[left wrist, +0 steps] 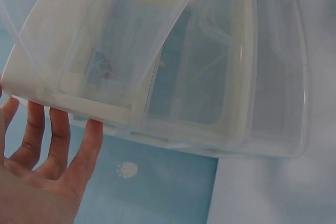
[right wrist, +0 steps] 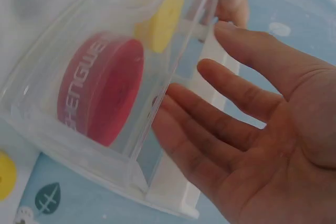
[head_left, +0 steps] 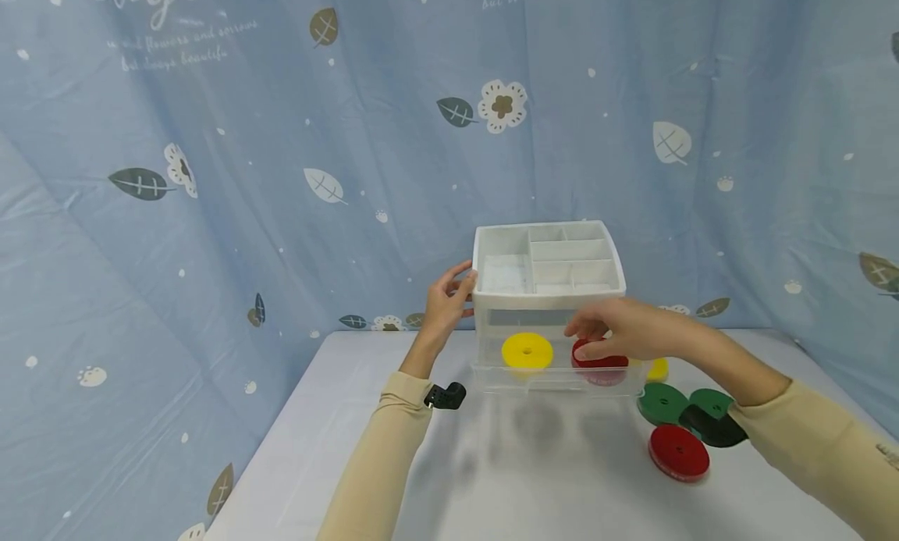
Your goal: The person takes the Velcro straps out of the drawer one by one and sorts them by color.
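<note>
A white tabletop drawer unit (head_left: 548,299) with a divided top tray stands on the table, its clear lower drawer (head_left: 562,381) pulled out. Inside that drawer are a yellow roll (head_left: 527,351) at the left and a red roll (right wrist: 113,90) with white lettering on its rim at the right. My left hand (head_left: 446,300) rests against the unit's left side, its fingertips (left wrist: 93,125) at the white edge. Over the red roll hovers my right hand (head_left: 625,330), fingers loosely bent and nothing held. Its palm faces the drawer opening in the right wrist view.
To the right of the unit, two green rolls (head_left: 662,404), another red roll (head_left: 678,452) and a yellow roll (head_left: 657,369) lie on the white table (head_left: 337,432). A blue patterned curtain (head_left: 393,135) hangs close behind the unit.
</note>
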Available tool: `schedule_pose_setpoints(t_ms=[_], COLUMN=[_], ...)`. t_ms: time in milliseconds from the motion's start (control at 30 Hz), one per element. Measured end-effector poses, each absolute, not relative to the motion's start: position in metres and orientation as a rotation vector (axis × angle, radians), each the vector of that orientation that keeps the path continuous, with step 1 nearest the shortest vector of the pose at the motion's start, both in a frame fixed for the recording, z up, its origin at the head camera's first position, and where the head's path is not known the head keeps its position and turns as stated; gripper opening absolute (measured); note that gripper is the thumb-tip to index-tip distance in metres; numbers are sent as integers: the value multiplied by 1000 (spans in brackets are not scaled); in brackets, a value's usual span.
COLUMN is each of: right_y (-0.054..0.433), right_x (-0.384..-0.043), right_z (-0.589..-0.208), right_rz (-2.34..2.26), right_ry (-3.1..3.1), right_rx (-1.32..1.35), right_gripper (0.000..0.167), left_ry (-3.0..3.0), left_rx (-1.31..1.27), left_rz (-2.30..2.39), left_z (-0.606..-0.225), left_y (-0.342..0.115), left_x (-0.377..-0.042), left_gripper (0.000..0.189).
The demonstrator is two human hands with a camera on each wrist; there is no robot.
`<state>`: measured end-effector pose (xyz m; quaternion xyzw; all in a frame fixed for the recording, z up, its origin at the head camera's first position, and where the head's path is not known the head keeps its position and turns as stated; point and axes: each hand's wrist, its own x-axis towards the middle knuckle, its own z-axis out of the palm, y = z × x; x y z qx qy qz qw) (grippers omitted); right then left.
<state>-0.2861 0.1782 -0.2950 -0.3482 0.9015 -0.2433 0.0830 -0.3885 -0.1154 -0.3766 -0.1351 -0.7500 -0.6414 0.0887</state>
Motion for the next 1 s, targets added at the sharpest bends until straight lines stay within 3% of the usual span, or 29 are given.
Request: schedule_pose_setpoints(t_ms=[600, 1000], right_y=[170, 169], right_x=[-300, -306], right_z=[-306, -315], right_rz=[-361, -348], right_ry=[2751, 2791], right_rx=[-941, -996], right_gripper=[42, 46], left_ry=[-2234, -2222], left_rx=[-423, -406], left_rz=[-1897, -1923], left_z=[-377, -376], left_y=[-116, -115], left_x=[-388, -387], left_gripper=[42, 41])
